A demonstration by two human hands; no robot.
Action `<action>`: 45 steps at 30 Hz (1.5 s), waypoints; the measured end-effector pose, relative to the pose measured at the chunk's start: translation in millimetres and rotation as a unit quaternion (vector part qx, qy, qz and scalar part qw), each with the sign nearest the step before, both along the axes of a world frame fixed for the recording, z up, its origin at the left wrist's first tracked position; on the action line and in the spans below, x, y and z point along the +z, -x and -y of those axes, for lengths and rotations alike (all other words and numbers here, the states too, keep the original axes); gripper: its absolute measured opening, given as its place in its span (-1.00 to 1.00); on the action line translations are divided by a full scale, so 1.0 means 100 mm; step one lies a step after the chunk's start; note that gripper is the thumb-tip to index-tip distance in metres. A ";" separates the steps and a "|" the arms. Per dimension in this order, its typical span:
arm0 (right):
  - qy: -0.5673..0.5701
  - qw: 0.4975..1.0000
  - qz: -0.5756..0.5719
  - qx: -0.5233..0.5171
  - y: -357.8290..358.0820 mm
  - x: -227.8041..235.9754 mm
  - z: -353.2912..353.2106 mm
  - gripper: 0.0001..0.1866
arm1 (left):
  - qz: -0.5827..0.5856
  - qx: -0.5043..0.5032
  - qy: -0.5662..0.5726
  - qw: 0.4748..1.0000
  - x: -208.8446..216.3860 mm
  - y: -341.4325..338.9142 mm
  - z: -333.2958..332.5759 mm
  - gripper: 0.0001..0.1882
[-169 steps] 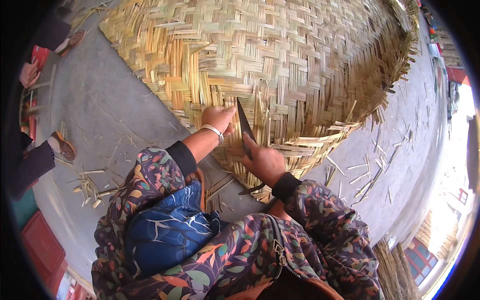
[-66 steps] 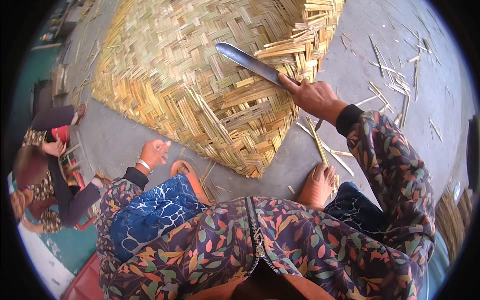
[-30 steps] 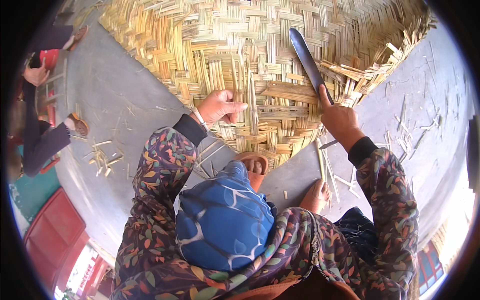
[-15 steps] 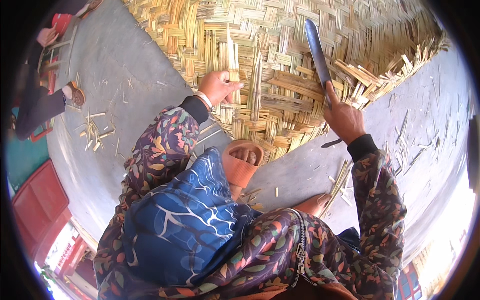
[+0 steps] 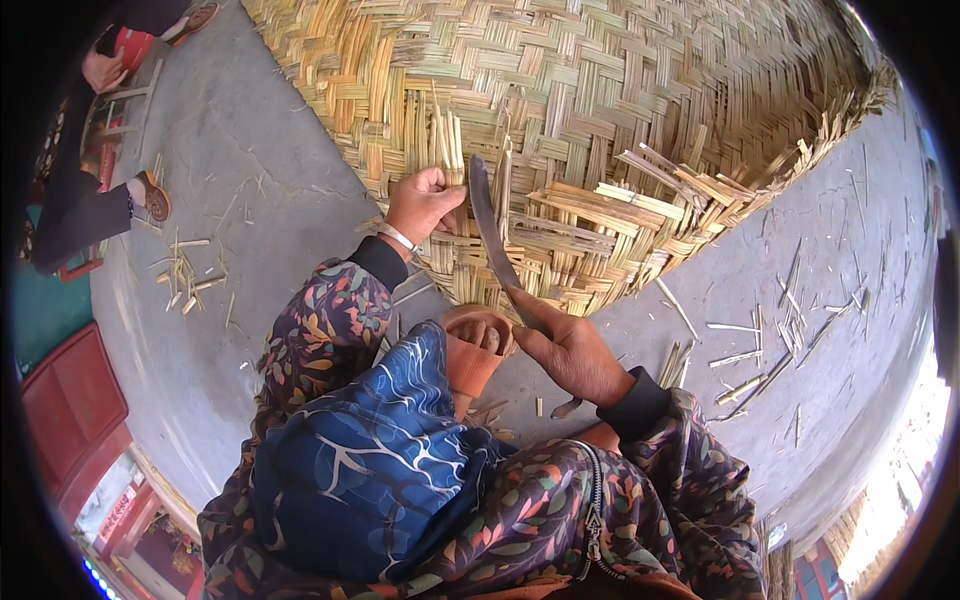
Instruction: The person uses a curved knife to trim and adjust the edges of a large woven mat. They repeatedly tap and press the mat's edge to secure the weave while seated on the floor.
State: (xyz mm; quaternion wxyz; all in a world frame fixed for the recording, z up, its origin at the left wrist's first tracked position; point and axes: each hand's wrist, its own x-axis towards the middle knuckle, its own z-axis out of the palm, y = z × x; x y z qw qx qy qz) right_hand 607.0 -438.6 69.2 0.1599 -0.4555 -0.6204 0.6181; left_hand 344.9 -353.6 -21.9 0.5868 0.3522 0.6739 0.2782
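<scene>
A large woven split-cane mat [image 5: 560, 90] spreads across the far side, with loose strip ends sticking up along its near edge. My left hand [image 5: 425, 205] pinches a small bundle of upright strips [image 5: 447, 150] near the mat's corner. In my right hand [image 5: 575, 350] is a long dark-bladed knife [image 5: 488, 220], gripped by its handle. Its blade points away from me and its tip lies just right of the pinched strips. Another upright clump of strips [image 5: 504, 180] stands right beside the blade. Below the mat's corner is my sandalled foot [image 5: 475, 345].
Cut cane scraps [image 5: 185, 275] lie on the grey floor at left, and more offcuts [image 5: 785, 335] are scattered at right. Another person's shoe [image 5: 153, 197] and hand [image 5: 105, 70] show at upper left. A red panel [image 5: 75, 395] stands at the left rim.
My right hand has swung the knife left and nearer, from over the mat's right part to beside the left hand. The left hand still pinches strips, having shifted slightly.
</scene>
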 end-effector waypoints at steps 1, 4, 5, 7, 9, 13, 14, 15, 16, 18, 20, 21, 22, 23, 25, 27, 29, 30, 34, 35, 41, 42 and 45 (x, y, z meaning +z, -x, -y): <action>0.006 1.000 0.004 -0.010 -0.01 -0.04 0.01 -0.44 | -0.003 -0.004 -0.017 1.000 0.02 -0.02 0.00 -0.80; 0.046 0.992 0.100 0.056 0.02 0.16 -0.19 -0.47 | -0.019 -0.001 -0.042 0.999 0.24 -0.04 0.03 -0.79; 0.043 0.988 0.120 0.082 0.04 0.20 -0.25 -0.47 | -0.018 -0.010 -0.043 0.999 0.25 -0.02 0.05 -0.78; 0.043 0.981 0.146 0.121 0.08 0.29 -0.45 -0.49 | -0.015 -0.032 -0.047 0.998 0.21 0.02 0.05 -0.77; 0.054 0.974 0.161 0.147 0.06 0.39 -0.61 -0.50 | -0.060 -0.077 -0.050 0.994 0.21 0.03 0.01 -0.73; 0.163 0.976 0.082 0.116 -0.02 0.46 -0.72 -0.48 | -0.071 -0.101 -0.059 0.991 0.19 0.07 -0.03 -0.69; 0.236 0.964 0.084 0.093 -0.06 0.55 -0.74 -0.47 | -0.060 -0.099 -0.058 0.992 0.19 0.03 -0.05 -0.68; 0.306 0.945 0.083 0.073 -0.08 0.66 -0.78 -0.46 | -0.053 -0.092 -0.057 0.993 0.19 0.03 -0.06 -0.67; 0.374 0.922 0.083 0.053 -0.11 0.75 -0.80 -0.46 | -0.053 -0.083 -0.086 0.991 0.15 0.04 -0.04 -0.61; 0.391 0.917 0.074 0.037 -0.18 0.91 -0.72 -0.46 | -0.118 -0.122 -0.089 0.981 0.03 0.12 -0.06 -0.58; 0.395 0.912 0.102 0.046 -0.26 1.07 -0.63 -0.46 | -0.187 -0.165 -0.109 0.962 -0.01 0.13 -0.10 -0.52; 0.384 0.918 0.091 0.042 -0.31 1.10 -0.58 -0.45 | -0.169 -0.163 -0.088 0.968 -0.01 0.09 -0.11 -0.53; 0.373 0.924 0.079 0.039 -0.35 1.13 -0.53 -0.45 | -0.151 -0.161 -0.067 0.973 0.01 0.06 -0.13 -0.54; 0.365 0.927 0.076 0.039 -0.37 1.14 -0.50 -0.44 | -0.136 -0.157 -0.046 0.977 0.08 0.04 -0.14 -0.55; 0.348 0.934 0.069 0.037 -0.40 1.17 -0.45 -0.43 | -0.067 -0.127 0.002 0.990 0.17 0.01 -0.15 -0.67; 0.321 0.945 0.062 0.026 -0.41 1.12 -0.39 -0.43 | 0.011 -0.103 0.042 0.994 0.17 -0.03 -0.18 -0.74; 0.273 0.961 0.039 0.018 -0.42 1.00 -0.28 -0.43 | 0.091 -0.095 0.055 0.990 0.21 -0.05 -0.14 -0.78; 0.243 0.970 0.023 0.014 -0.42 0.95 -0.23 -0.42 | 0.104 -0.096 0.052 0.989 0.23 -0.04 -0.14 -0.78; 0.229 0.968 0.073 0.068 -0.34 0.95 -0.26 -0.41 | 0.085 -0.100 0.030 0.991 0.14 0.10 -0.08 -0.84; 0.215 0.970 0.084 0.077 -0.30 0.93 -0.26 -0.41 | 0.054 -0.110 0.020 0.992 0.09 0.12 -0.09 -0.85; 0.120 0.989 0.076 0.038 -0.04 0.47 -0.24 -0.43 | 0.020 -0.083 0.023 0.996 -0.07 0.11 -0.13 -0.80; 0.108 0.989 0.090 0.036 -0.02 0.38 -0.23 -0.43 | 0.048 -0.061 0.027 0.997 -0.04 0.10 -0.14 -0.77; 0.086 0.985 0.139 0.051 0.07 0.31 -0.27 -0.45 | 0.057 -0.024 0.038 0.997 -0.01 0.13 -0.09 -0.76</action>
